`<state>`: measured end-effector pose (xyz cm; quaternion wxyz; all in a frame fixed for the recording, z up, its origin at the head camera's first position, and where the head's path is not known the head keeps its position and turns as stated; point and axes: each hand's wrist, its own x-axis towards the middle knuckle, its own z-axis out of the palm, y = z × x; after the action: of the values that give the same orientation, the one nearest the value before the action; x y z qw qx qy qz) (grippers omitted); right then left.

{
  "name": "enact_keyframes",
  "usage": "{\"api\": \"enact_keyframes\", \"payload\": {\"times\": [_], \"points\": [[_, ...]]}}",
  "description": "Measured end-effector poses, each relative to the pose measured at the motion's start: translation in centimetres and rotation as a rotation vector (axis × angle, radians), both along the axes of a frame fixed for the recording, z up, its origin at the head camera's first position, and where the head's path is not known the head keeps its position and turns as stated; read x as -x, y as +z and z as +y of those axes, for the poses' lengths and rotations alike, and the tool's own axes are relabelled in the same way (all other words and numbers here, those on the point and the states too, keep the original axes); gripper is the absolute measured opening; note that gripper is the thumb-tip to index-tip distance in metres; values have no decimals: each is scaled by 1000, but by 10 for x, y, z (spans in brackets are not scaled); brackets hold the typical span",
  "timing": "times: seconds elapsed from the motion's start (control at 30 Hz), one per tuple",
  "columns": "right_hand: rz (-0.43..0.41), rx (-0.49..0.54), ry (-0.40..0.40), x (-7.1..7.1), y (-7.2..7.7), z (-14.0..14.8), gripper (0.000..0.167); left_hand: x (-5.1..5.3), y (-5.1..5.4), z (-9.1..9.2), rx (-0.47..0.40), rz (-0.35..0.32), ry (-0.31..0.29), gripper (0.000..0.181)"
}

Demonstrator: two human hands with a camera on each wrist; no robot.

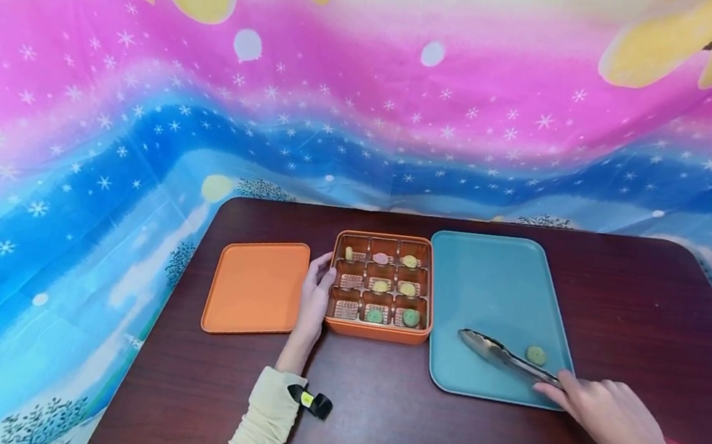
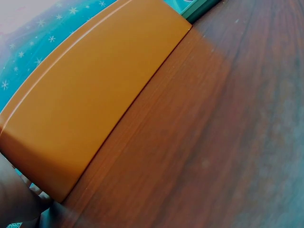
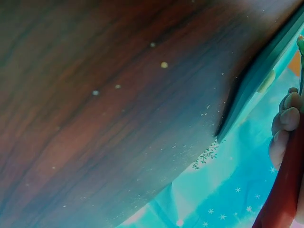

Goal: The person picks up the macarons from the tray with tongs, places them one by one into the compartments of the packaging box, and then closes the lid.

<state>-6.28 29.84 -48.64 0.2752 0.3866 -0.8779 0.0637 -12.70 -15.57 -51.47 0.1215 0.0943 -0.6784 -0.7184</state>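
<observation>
In the head view, my left hand [image 1: 316,294] rests against the left wall of an orange box [image 1: 376,333], fingers lying along its side. Small round pastry-like pieces, yellow, pink and green, sit in several of its compartments; one is a green piece [image 1: 410,317] at the near right. My right hand [image 1: 614,416] grips metal tongs [image 1: 499,353] with a red handle [image 3: 284,194]. The tongs reach left over a blue-green tray [image 1: 488,281], and I see nothing between their tips. A green round piece [image 1: 535,356] lies on the tray beside them.
An orange lid [image 1: 257,288] lies flat on the dark wooden table [image 1: 373,422], left of the box. The tray stands close against the box's right side. A patterned cloth [image 1: 369,106] hangs behind the table.
</observation>
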Motion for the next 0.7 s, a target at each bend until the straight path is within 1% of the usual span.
{"api": "enact_keyframes", "payload": {"times": [0.1, 0.23, 0.33, 0.4, 0.43, 0.53, 0.63, 0.7], "points": [[4, -6, -9, 2, 2, -2, 59, 0, 0, 0, -8, 1, 1, 39], [13, -21, -19, 6, 6, -4, 61, 1, 0, 0, 2, -1, 8, 40], [33, -22, -22, 9, 11, -7, 62, 2, 0, 0, 5, -4, 11, 40], [49, -11, -22, 12, 15, -9, 63, 1, 2, 0, 4, -2, 6, 39], [56, -6, -23, 13, 17, -10, 63, 0, 4, 0, 3, 1, 1, 39], [63, 12, -34, 18, 22, -14, 63, -7, 18, 2, 5, 15, -15, 39], [31, 24, -59, 22, 25, -18, 63, -13, 31, 4, 3, 30, -23, 39], [2, 26, -77, 25, 26, -21, 64, -15, 34, 5, 3, 34, -23, 39]]}}
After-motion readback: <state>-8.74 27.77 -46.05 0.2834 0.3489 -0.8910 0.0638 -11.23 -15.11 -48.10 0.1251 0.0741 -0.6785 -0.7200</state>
